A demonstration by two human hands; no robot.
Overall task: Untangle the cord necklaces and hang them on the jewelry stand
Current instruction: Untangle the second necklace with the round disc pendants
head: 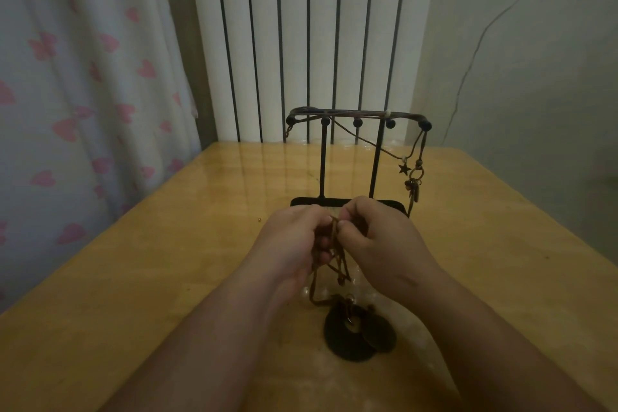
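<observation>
I have both hands together just in front of the jewelry stand (357, 150), knuckles almost touching. My left hand (294, 241) and right hand (381, 241) are each pinched on the tangled brown cords (334, 257) at the same knot, fingers curled tight. From that pinch the cords run down toward me, away from the stand, to the dark disc pendants (357, 331) resting on the desk (133, 278). So the strands lie along a near-far line, the stand's top bar up and beyond my knuckles. A star necklace (404, 168) already hangs at the stand's right end, touching it. Neither hand looks nearer the bar; I judge either could lift a freed loop forward.
</observation>
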